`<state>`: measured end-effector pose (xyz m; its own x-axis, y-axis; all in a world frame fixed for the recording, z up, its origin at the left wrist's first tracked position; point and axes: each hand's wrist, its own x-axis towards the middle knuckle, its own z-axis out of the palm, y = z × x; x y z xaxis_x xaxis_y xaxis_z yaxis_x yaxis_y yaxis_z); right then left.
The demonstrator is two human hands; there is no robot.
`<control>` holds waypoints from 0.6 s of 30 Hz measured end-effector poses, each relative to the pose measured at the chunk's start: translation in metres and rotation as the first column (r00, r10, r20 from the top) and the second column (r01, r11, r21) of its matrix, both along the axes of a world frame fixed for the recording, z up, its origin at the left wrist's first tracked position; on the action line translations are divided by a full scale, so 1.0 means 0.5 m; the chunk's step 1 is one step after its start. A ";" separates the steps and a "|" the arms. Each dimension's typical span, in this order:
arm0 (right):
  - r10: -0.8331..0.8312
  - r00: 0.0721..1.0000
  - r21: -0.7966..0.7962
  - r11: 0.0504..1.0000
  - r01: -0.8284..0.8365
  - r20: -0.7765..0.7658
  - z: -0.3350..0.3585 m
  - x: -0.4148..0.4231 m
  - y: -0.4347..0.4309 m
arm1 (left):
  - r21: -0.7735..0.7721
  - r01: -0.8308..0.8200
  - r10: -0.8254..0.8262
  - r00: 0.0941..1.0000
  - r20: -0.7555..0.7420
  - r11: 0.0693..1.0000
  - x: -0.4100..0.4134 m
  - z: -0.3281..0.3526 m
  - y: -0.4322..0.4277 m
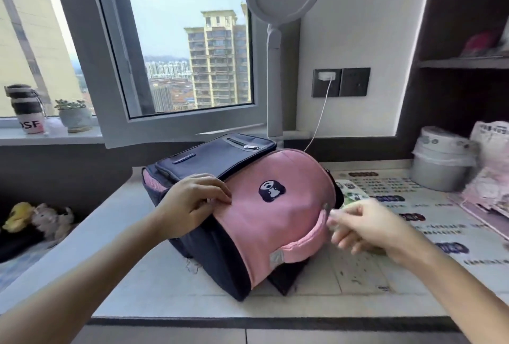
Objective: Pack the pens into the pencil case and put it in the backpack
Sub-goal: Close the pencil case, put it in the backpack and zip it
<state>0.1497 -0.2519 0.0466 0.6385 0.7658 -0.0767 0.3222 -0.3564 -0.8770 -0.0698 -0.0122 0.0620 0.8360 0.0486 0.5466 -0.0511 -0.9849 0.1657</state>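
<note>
Pink and navy fabric backpack [275, 219], lying on its side in the middle of the pale worktop [303, 302], its navy end toward the rear edge below the window and its pink panel facing the front edge. No pencil case or pens were in view; the step in hand was judged to be closing the backpack, so the case was presumably inside.

The left hand [192, 200] sat on top of the backpack with its fingers curled onto the fabric where the navy panel met the pink one, gripping it to hold the backpack steady. The right hand [366, 228] was at the curved pink zip track [316, 236] on the side nearer the printed desk mat [413, 206]. Motion blur hid its fingers, so whether they pinched the small grey zip pull [326, 207] could not be told.

Risks from here:
- **Jammed zip:** slack pink cloth could catch in the slider on the curve.
- **Sliding backpack:** a hard pull with a loosened left-hand grip could drag it toward the mat and the worktop's right edge.
- **Contents in the teeth:** anything bulging at the opening could block the closure.
</note>
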 end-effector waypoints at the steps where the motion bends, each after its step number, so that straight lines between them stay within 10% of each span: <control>1: -0.130 0.978 0.043 0.991 0.125 0.161 -0.008 0.036 0.005 | -0.015 0.005 -0.005 1.000 0.002 1.000 0.001 0.000 0.000; 3: -0.233 0.894 0.006 0.968 0.250 0.383 -0.032 0.090 0.024 | -0.065 0.001 0.000 1.000 0.029 0.998 0.009 0.004 -0.005; 11: -0.134 0.989 0.361 0.927 0.103 0.063 -0.062 0.145 0.138 | -0.203 -0.374 0.412 0.890 0.198 0.905 0.049 0.015 0.024; 18: 0.269 0.957 0.168 0.954 -0.250 -0.106 -0.006 0.236 0.143 | -0.143 -0.344 0.363 0.922 0.136 0.928 0.042 0.003 0.054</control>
